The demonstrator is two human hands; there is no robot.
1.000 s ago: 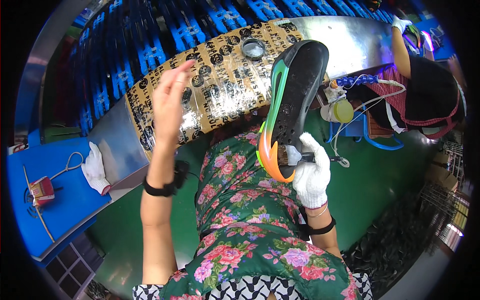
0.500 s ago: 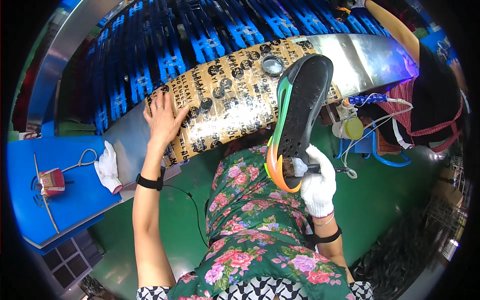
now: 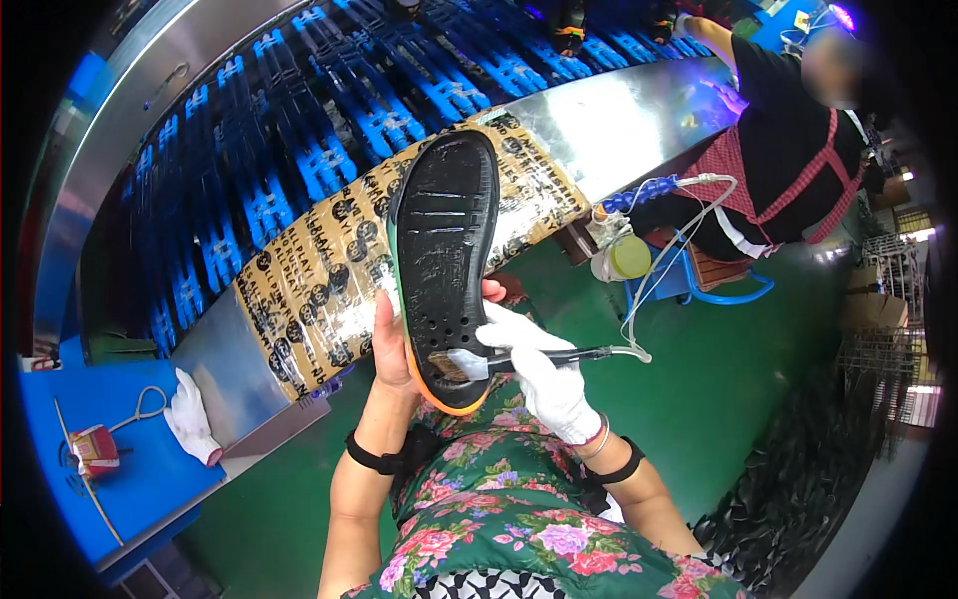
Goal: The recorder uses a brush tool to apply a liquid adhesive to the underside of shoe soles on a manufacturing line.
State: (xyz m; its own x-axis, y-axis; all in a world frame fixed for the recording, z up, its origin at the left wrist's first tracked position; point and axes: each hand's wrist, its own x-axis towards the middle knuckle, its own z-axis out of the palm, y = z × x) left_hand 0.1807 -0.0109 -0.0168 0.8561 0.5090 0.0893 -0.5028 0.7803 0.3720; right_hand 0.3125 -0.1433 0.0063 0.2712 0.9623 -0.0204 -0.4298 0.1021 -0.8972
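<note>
A shoe sole (image 3: 449, 240), black inside with a green-to-orange rim, is held upright in front of me, its wet-looking face toward me. My bare left hand (image 3: 389, 344) grips its lower part from the left, with fingertips showing at the far edge. In my white-gloved right hand (image 3: 549, 384) is a brush (image 3: 461, 365), its pale bristles lying against the sole's lower end, over the inside. The brush's black handle runs right into a clear tube (image 3: 634, 351). Behind the sole lies a ledge covered in printed brown tape (image 3: 329, 290).
Blue conveyor slats (image 3: 379, 100) run behind the metal ledge. A white glove (image 3: 190, 414) and a small red box (image 3: 93, 451) lie on a blue surface at left. A yellow-lidded container (image 3: 629, 257) hangs at right, near a co-worker (image 3: 788, 150) in a red checked apron.
My left hand has left the taped ledge and taken hold of the sole. The sole has moved left and now stands more upright. My right hand still holds the brush.
</note>
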